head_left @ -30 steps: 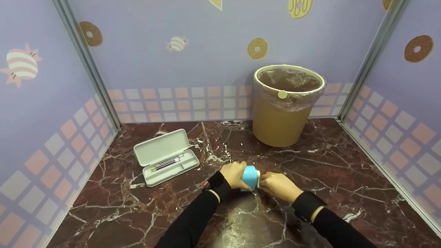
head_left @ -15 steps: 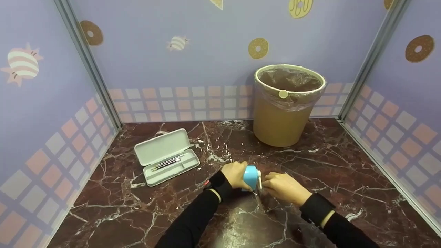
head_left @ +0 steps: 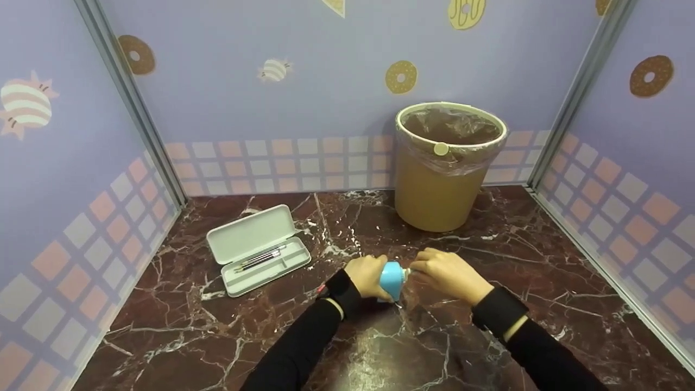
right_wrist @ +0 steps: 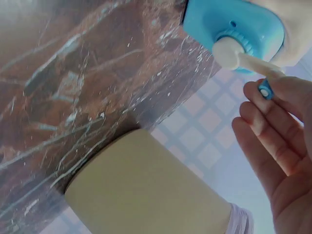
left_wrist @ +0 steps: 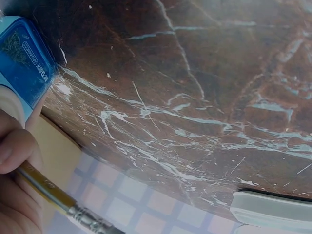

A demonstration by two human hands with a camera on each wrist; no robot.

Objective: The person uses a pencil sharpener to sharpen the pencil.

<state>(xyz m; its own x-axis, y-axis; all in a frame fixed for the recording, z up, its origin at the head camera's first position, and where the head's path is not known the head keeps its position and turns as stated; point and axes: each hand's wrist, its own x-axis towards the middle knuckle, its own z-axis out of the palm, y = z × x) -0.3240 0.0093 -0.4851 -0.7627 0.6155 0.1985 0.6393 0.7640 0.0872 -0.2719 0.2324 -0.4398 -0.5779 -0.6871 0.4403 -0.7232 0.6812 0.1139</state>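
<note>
My left hand (head_left: pixel 367 278) grips a blue hand-crank pencil sharpener (head_left: pixel 390 279) low over the marble-patterned table. A gold-coloured pencil (left_wrist: pixel 48 189) with a metal ferrule juts out beside the left hand's fingers in the left wrist view. Its front end is hidden. The sharpener's blue see-through drawer (left_wrist: pixel 27 58) has dark shavings inside. On the other side my right hand (head_left: pixel 448 274) pinches the white crank (right_wrist: pixel 258 65) at its blue knob (right_wrist: pixel 265 89), thumb against forefinger, the remaining fingers extended.
To the left lies an open pale pencil case (head_left: pixel 252 236) with several pencils (head_left: pixel 261 259) in it. A tan bin (head_left: pixel 440 190) lined with a clear bag stands at the back right. Small white scraps (head_left: pixel 350 233) dot the table ahead of the hands. Patterned walls enclose three sides.
The right hand has moved up, and the crank has turned from hanging downward to pointing toward the raised hand. The left hand and the sharpener hold almost still.
</note>
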